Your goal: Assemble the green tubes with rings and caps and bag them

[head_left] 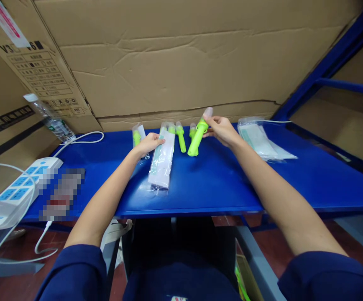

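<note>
My right hand (219, 128) is closed on a lime-green, torch-shaped piece with a clear cap (198, 138), lifted at a tilt over the blue table (206, 184). Its fingers grip the piece near the cap. With thumb on top, my left hand (150, 144) pinches the side of a clear plastic bag with a white paper insert (162, 165). Behind and beside that bag lie several similar green pieces, among them one green piece (181, 138) in the middle and another (193, 130) partly hidden by the held one. A bagged green piece (136, 136) is left of my left hand.
A stack of clear bags with white inserts (259, 140) lies on the right. To the left are a power strip (27, 184), a white cable (89, 138), a blurred-out flat object (64, 194) and a leaning water bottle (54, 123). A cardboard wall (169, 62) closes the back.
</note>
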`<state>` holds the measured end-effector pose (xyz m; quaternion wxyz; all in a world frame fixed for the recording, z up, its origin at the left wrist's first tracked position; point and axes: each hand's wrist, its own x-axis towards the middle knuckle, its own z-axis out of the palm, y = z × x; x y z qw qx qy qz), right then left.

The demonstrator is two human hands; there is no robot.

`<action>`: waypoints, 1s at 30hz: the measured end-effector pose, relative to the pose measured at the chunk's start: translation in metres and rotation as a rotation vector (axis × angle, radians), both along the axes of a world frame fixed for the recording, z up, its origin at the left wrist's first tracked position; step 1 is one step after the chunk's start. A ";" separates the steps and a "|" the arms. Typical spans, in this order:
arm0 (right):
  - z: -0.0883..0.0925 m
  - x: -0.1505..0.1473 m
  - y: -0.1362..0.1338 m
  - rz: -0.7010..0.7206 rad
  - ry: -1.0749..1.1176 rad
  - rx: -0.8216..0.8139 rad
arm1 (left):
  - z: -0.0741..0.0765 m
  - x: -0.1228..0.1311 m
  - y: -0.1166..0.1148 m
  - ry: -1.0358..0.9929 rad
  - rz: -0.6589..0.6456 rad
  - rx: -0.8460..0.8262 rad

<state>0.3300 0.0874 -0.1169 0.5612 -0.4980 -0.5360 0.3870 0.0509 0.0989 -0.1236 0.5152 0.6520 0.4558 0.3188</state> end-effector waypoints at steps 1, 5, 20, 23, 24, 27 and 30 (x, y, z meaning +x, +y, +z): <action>0.002 -0.004 -0.002 0.029 0.050 0.036 | 0.001 0.001 -0.002 -0.006 -0.004 -0.023; 0.005 -0.019 -0.005 0.063 0.140 0.143 | 0.004 0.005 -0.008 0.000 -0.042 -0.067; -0.009 -0.002 0.010 -0.010 0.146 0.167 | 0.009 0.008 -0.017 0.056 -0.157 -0.085; -0.007 -0.008 0.006 0.056 0.146 0.071 | 0.007 0.006 -0.016 0.066 -0.229 -0.074; -0.007 -0.010 0.005 0.078 0.164 0.045 | 0.006 0.006 -0.016 0.069 -0.246 -0.067; -0.006 -0.015 0.003 0.147 0.245 -0.016 | 0.007 0.005 -0.017 0.066 -0.297 -0.078; -0.006 -0.018 0.001 0.201 0.267 -0.068 | 0.009 0.005 -0.020 0.076 -0.329 -0.110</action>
